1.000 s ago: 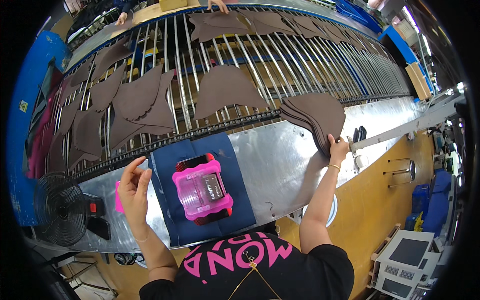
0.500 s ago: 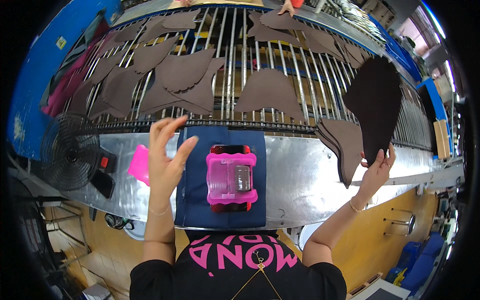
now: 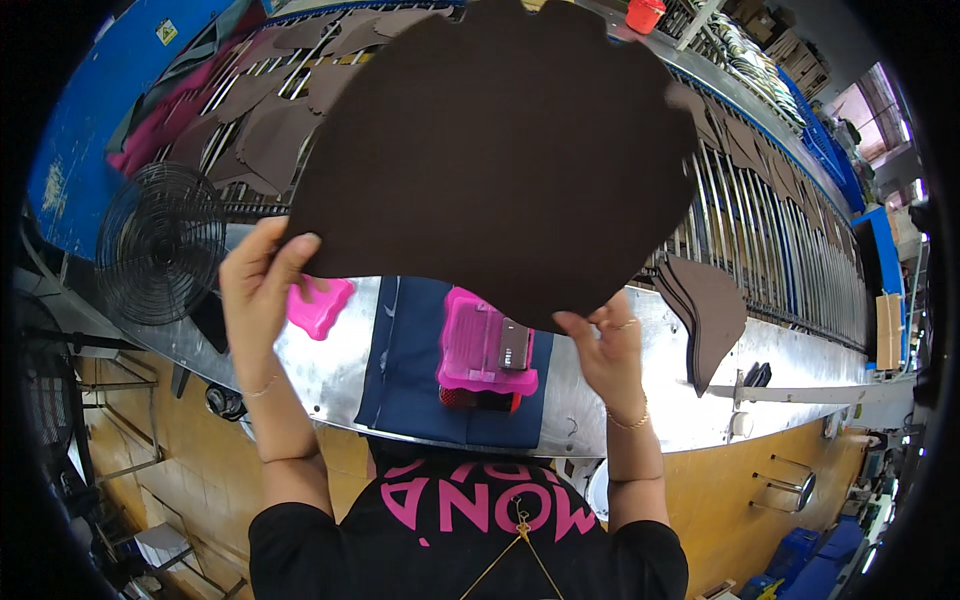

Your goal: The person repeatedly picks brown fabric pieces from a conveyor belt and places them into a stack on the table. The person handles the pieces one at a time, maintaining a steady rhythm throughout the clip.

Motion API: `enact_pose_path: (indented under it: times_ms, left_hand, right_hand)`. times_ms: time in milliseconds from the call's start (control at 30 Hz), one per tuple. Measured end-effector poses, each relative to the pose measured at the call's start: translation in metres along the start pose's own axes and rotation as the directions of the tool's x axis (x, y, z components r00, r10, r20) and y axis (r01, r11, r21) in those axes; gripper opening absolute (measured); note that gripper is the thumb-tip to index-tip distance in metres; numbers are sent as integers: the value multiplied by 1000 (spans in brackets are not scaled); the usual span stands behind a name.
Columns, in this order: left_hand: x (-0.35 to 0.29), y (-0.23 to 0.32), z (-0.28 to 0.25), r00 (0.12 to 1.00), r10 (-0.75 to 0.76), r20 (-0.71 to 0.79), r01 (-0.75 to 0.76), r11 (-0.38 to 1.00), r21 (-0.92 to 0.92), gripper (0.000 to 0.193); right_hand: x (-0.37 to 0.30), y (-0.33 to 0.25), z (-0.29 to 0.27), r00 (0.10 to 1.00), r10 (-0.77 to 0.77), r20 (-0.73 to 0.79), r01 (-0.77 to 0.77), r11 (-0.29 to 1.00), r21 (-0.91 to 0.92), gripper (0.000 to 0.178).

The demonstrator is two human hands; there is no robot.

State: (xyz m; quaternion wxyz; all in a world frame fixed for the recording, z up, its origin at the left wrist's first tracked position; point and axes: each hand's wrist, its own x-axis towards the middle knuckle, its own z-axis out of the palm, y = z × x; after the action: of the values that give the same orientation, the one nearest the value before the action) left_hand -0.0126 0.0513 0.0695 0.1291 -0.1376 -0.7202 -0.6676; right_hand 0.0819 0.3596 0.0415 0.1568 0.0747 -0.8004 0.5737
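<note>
A large dark brown cut-out piece of material (image 3: pixel 500 150) with a curved, partly scalloped outline is held up in front of me and covers much of the roller rack. My left hand (image 3: pixel 255 285) pinches its lower left corner between thumb and fingers. At its lower edge on the right, my right hand (image 3: pixel 608 350) grips it the same way. Below it, a pink plastic holder (image 3: pixel 470 345) with a roll of tape (image 3: pixel 514 345) in it stands on a dark blue cloth (image 3: pixel 405 370), partly hidden by the piece.
A stack of brown pieces (image 3: pixel 705 310) lies on the metal table (image 3: pixel 650 400) to the right. More brown pieces (image 3: pixel 265 140) rest on the roller rack (image 3: pixel 790 220). At the left are a black wire fan (image 3: pixel 160 245), a pink plastic piece (image 3: pixel 322 305) and a blue panel (image 3: pixel 75 150).
The brown piece has moved from the right to the middle, spread out before me. My left hand, open before, has taken hold of its left corner. My right hand has moved left with it.
</note>
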Motion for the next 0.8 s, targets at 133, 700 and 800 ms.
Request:
enact_pose_path:
  times_ms: [133,700,800]
  left_hand:
    - [-7,15,-29,1000,-27,7,26,992,124,9]
    - [-13,-18,84,719,125,684,-365,905,219,17]
    - [-13,-11,112,602,180,778,-457,877,151,16]
  right_hand:
    - [5,-1,17,962,-198,189,248,921,-300,16]
    - [-109,64,-83,956,252,-149,-291,873,-392,20]
    - [-130,47,-120,897,380,-225,-440,819,-369,15]
